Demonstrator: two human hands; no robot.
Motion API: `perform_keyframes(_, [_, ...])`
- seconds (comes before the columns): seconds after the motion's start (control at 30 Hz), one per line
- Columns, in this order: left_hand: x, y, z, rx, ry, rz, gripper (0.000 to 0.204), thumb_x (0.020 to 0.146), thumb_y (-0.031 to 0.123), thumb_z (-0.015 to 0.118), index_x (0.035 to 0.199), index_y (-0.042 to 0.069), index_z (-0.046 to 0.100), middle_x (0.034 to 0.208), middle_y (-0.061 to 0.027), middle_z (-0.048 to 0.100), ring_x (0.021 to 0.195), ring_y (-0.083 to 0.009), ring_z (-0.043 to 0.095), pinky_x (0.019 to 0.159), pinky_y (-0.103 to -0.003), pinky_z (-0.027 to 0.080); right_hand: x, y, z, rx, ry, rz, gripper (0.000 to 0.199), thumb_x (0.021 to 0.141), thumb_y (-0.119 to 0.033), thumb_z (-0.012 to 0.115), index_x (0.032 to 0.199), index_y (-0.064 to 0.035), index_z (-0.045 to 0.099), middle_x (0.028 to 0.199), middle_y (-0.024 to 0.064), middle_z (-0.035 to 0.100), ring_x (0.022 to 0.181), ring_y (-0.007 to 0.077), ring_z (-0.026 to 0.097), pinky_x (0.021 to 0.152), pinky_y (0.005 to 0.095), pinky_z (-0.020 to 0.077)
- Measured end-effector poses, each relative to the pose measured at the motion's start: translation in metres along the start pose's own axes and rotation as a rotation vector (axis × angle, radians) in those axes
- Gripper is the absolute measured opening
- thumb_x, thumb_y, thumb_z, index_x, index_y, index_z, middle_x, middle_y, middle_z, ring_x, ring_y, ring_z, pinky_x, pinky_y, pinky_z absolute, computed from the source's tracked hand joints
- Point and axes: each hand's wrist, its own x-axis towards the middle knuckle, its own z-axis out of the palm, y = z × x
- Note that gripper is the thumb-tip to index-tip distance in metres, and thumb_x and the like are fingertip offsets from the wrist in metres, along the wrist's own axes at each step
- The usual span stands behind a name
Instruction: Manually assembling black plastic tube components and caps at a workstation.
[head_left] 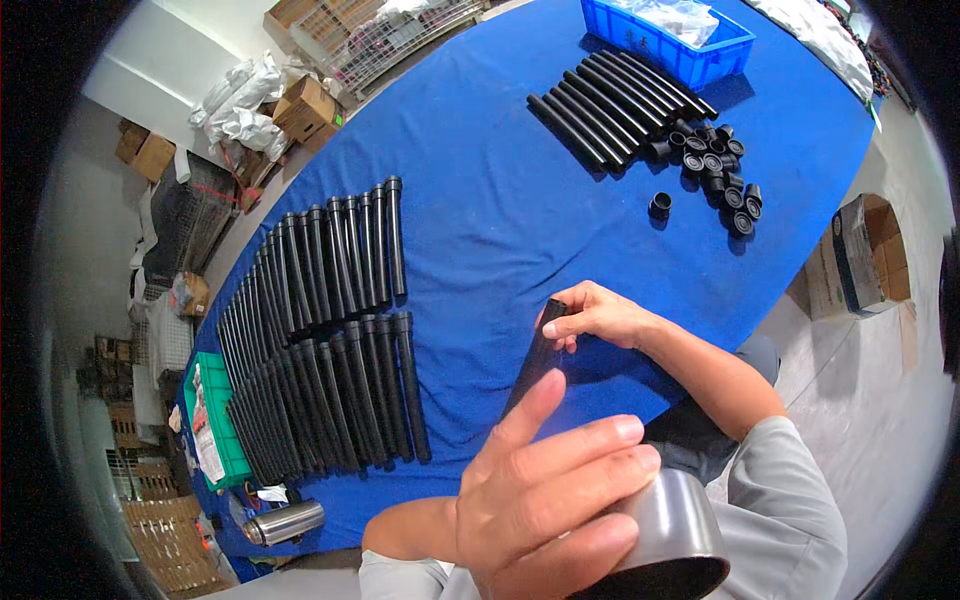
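Observation:
My right hand (605, 317) pinches the upper end of a black tube (535, 365) between thumb and fingers. The tube slants down to the left, and its lower part is hidden behind my left hand (545, 495). My left hand is raised close to the camera, fingers closed against the side of a brushed steel cup (680, 520). Its thumb sticks up away from the cup. The cup is tilted, with its dark mouth toward the lower edge. Beyond my right hand, a single black cap (660, 206) sits apart from a pile of similar caps (715, 165).
Two rows of capped black tubes (330, 255) lie on the blue cloth (470, 200) at left. Uncapped tubes (620, 100) lie by a blue crate (735, 50) at the far right. A green tray (237, 450) and steel flask (285, 522) are at left; a carton (835, 265) stands at right.

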Motion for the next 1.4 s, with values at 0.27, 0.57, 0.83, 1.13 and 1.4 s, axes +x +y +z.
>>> perform_keyframes(0.27, [0.028,0.024,-0.010,0.020,-0.035,0.041,0.043,0.084,0.015,0.069,0.118,0.014,0.042,0.112,-0.0112,0.062,0.105,-0.0316,0.064,0.108,-0.055,0.038,0.002,0.002,0.000,-0.026,0.015,-0.024,0.020,0.086,-0.023,0.073,0.090,-0.0036,0.068,0.076,0.0024,0.066,0.068,0.0086,0.061,0.061,0.0234,0.0498])
perform_keyframes(0.57, [0.035,-0.002,0.014,0.221,0.533,0.488,0.041,0.087,0.014,0.067,0.120,0.013,0.043,0.108,-0.0128,0.063,0.087,-0.0263,0.069,0.091,-0.044,0.056,0.001,0.001,0.002,0.009,0.003,-0.009,0.021,0.084,-0.019,0.073,0.094,-0.0020,0.069,0.081,0.0031,0.066,0.072,0.0101,0.061,0.062,0.0240,0.0502])
perform_keyframes(0.83, [0.013,0.004,-0.005,0.035,0.124,0.091,0.040,0.089,0.014,0.063,0.120,0.010,0.040,0.098,-0.0232,0.066,0.090,-0.0386,0.067,0.100,-0.063,0.040,0.002,-0.001,0.001,-0.008,-0.005,0.004,0.019,0.084,-0.019,0.072,0.094,-0.0022,0.069,0.082,0.0026,0.066,0.073,0.0100,0.062,0.064,0.0254,0.0502])
perform_keyframes(1.13, [0.010,-0.026,-0.004,-0.014,0.026,0.067,0.067,0.072,0.028,0.085,0.117,0.001,0.043,0.107,-0.0258,0.065,0.098,-0.0376,0.067,0.095,-0.054,0.047,-0.001,-0.004,0.005,0.013,-0.005,-0.032,0.020,0.086,-0.024,0.073,0.088,-0.0050,0.069,0.076,0.0014,0.065,0.070,0.0082,0.061,0.061,0.0237,0.0503])
perform_keyframes(1.4, [0.011,-0.025,-0.004,0.046,-0.001,0.020,0.069,0.072,0.028,0.085,0.119,0.003,0.041,0.106,-0.0252,0.065,0.098,-0.0377,0.067,0.094,-0.053,0.049,0.000,-0.001,0.004,0.001,-0.014,-0.040,0.020,0.086,-0.025,0.073,0.088,-0.0052,0.068,0.075,0.0004,0.064,0.069,0.0071,0.060,0.060,0.0228,0.0497])
